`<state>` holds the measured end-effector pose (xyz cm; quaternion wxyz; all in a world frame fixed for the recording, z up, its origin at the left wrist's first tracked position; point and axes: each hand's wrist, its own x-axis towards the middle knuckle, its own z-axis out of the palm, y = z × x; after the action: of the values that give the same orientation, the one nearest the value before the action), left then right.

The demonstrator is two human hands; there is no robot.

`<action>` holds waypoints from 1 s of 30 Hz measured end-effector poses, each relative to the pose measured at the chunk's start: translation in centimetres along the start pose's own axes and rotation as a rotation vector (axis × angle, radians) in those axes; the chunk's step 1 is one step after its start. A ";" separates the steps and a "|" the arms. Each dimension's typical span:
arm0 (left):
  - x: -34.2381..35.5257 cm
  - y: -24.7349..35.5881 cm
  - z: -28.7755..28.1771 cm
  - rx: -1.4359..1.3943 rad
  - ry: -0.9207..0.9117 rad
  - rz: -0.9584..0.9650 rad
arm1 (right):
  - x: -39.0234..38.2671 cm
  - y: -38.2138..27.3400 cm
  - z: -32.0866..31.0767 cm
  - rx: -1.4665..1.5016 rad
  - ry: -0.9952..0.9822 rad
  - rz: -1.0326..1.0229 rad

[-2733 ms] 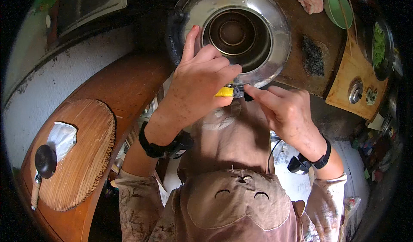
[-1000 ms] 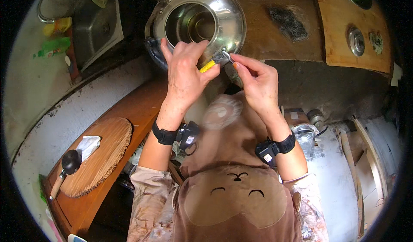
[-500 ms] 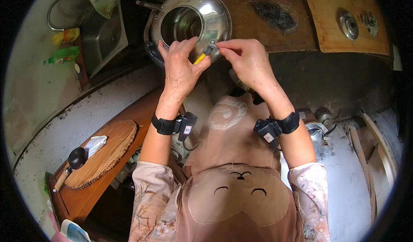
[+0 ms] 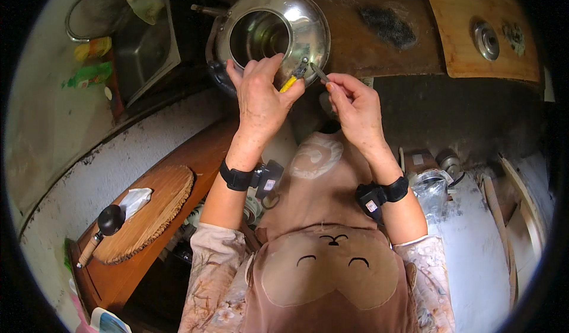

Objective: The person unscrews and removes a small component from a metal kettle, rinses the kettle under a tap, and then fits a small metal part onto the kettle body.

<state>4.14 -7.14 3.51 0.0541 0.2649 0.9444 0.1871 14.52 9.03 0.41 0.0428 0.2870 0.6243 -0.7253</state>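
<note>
A shiny metal kettle [image 4: 313, 22] without its lid sits tilted on the dark worktop, its round opening showing. Its spout [image 4: 207, 10] points to the far left. My left hand [image 4: 259, 99] is closed round yellow-handled pliers [image 4: 288, 84] at the kettle's near right side. The pliers' jaws meet a small fitting on the kettle wall. Between the thumb and fingers of my right hand [image 4: 358, 111] is a thin grey metal strip [image 4: 320, 74], its tip close to the jaws. Whether the tip touches them I cannot tell.
A round lid [image 4: 486, 40] lies on a light wooden board [image 4: 462, 13] at the far right. Dark grit [image 4: 388, 26] is spread on the worktop. At the left are a sink [image 4: 145, 48], a green bottle [image 4: 92, 75] and a round wooden slab [image 4: 154, 220] with a black-headed tool [image 4: 111, 219].
My right hand has drawn back toward me and away from the pliers, and more of the metal strip shows. The whole view has shifted slightly; my left hand keeps its hold on the pliers.
</note>
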 end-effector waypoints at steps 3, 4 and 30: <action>0.0 0.4 0.0 0.023 0.021 -0.022 | 0.7 0.1 0.3 -0.018 -0.005 -0.003; 0.0 0.5 0.0 0.030 0.028 -0.027 | 0.9 -0.2 0.0 -0.133 -0.003 -0.084; 0.1 1.0 0.5 0.013 0.078 -0.054 | 3.9 -4.9 0.6 -0.801 -0.097 -0.474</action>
<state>4.62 -6.13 3.46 0.0206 0.2324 0.9538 0.1895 8.98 10.68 2.89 0.0123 0.0631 0.9007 -0.4296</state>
